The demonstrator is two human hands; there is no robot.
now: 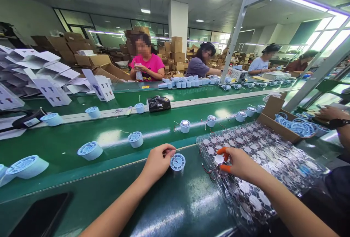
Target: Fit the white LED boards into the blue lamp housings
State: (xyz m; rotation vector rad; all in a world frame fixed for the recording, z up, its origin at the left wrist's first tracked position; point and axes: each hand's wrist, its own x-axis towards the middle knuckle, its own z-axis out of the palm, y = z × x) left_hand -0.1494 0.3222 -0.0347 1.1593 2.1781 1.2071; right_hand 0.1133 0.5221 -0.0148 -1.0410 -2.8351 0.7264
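Along the near green worktop [175, 211], a pale blue round housing [177, 163] is touched at its left side by the curled fingers [167, 150] of the left hand [157, 161]; whether it is gripped cannot be told. A small white disc [219, 159], apparently an LED board with red wires, is pinched by the orange-capped fingers [222, 151] of the right hand [240, 164], just above a clear plastic sheet [262, 164] packed with similar discs.
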